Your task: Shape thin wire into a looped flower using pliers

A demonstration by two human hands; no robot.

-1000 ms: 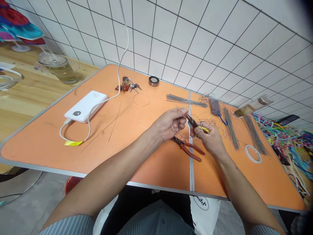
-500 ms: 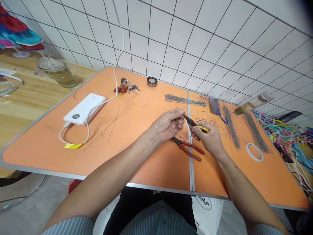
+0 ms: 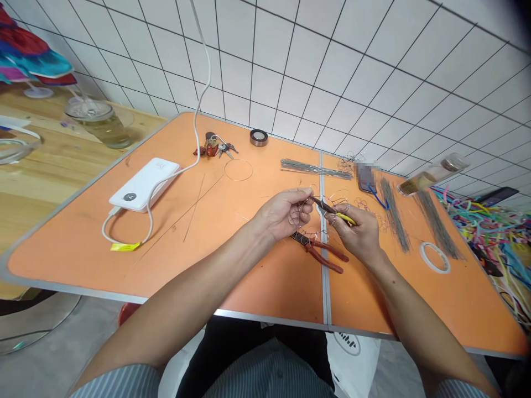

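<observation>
Wire loops (image 3: 300, 216) are bunched just right of the table's centre, pinched in the left hand (image 3: 282, 214) with the fingers curled tight around them. The right hand (image 3: 354, 233) is closed firmly on a pair of yellow-handled needle-nose pliers (image 3: 332, 209), their dark tips right up against the wire by the left fingertips. Are those tips actually biting the wire? Too small to call from here. Just below, red-handled pliers (image 3: 317, 250) lie on the orange folding table (image 3: 232, 271), nearly under the tangle. A bundle of straight wire rods (image 3: 315, 169) lies towards the far edge, a second bundle (image 3: 395, 215) off to the right, beside a white tape roll (image 3: 433, 257). Over on the left, a white power bank (image 3: 144, 184), keys (image 3: 215, 145) and a dark tape roll (image 3: 258, 137). Behind everything, a white gridded tile wall (image 3: 290, 72), and a heap of coloured plastic strips (image 3: 489, 249) on the right.
</observation>
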